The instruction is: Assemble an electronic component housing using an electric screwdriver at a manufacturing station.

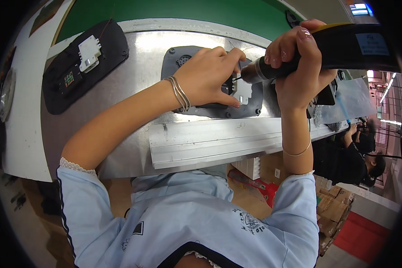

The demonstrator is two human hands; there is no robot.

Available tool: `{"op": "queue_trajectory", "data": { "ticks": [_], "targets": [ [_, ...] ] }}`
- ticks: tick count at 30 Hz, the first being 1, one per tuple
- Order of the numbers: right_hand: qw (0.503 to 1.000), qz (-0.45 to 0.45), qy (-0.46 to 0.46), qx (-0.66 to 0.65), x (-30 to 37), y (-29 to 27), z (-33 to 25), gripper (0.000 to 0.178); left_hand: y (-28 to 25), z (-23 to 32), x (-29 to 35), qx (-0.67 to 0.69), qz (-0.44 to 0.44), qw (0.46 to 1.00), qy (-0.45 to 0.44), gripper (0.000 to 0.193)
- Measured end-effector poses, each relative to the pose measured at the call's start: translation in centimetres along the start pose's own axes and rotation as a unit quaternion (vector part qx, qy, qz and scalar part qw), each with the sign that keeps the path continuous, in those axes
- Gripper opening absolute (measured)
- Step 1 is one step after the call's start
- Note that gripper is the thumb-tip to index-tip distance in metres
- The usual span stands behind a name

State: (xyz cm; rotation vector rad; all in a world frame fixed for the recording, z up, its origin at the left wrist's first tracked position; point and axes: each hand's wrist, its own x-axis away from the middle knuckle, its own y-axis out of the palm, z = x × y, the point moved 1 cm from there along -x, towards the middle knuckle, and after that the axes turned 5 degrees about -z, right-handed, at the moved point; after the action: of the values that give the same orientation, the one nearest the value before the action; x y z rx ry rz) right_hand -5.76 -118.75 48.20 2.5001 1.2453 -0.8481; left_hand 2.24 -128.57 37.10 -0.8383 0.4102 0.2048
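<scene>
My right hand is wrapped round a black and yellow electric screwdriver held nearly level. Its thin bit points left and meets the edge of a white plastic module. That module sits on a dark grey moulded panel, which lies on the metal bench. My left hand reaches over the panel, with thumb and index finger bracketing the module and steadying it. The hand covers the panel's middle. A round speaker-like grille shows just beyond the knuckles.
At left lies a similar dark panel with its own white module and a thin wire. A pale metal rail runs along the bench's near edge. At right are a clear plastic bag and another person in black.
</scene>
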Motion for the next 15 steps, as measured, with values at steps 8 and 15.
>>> {"op": "queue_trajectory", "data": {
  "ticks": [8, 15],
  "targets": [
    [1.000, -0.009, -0.008, 0.005, 0.1, -0.1, 0.3, 0.016, -0.1, 0.1, -0.1, 0.024, -0.016, 1.000, -0.010, 0.081],
    [1.000, -0.013, -0.017, -0.015, 0.2, -0.2, 1.1, 0.012, -0.3, 0.1, -0.1, 0.018, -0.017, 1.000, -0.009, 0.082]
  ]
}}
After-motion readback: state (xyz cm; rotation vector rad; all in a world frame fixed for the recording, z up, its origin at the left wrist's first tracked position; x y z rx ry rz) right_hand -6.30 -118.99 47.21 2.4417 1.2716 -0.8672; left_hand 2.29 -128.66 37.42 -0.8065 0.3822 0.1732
